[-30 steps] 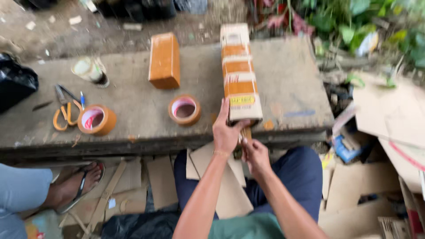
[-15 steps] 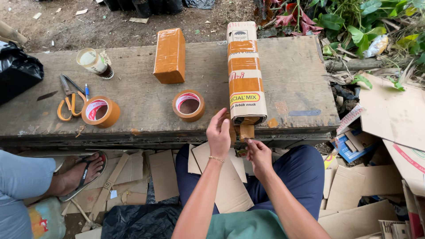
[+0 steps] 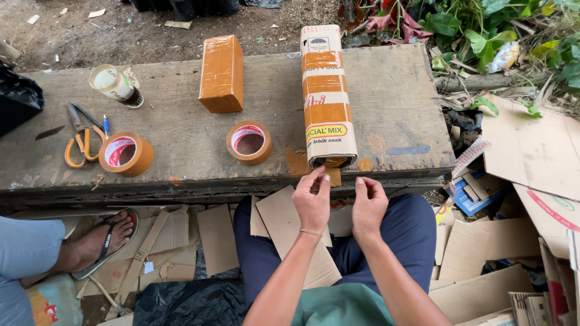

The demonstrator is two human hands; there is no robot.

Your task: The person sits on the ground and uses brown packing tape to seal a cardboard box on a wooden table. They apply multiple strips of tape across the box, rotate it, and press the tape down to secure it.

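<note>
Long cardboard box banded with brown tape [image 3: 327, 96] lies lengthwise on the weathered wooden desk [image 3: 181, 151], near end at the front edge. Head view: left hand [image 3: 312, 202] pinches a brown tape strip [image 3: 331, 175] hanging from that end, fingers closed on it; right hand [image 3: 368, 205] hovers just beside, loosely curled, empty. Brown tape roll [image 3: 249, 142] sits left of the box.

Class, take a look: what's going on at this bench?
A seated person is taping up a long carton lying on a wooden bench. The left hand pinches a brown tape end at the carton's near end; the right hand hovers beside it, holding nothing. Two tape rolls, scissors and a wrapped box sit nearby.
</note>
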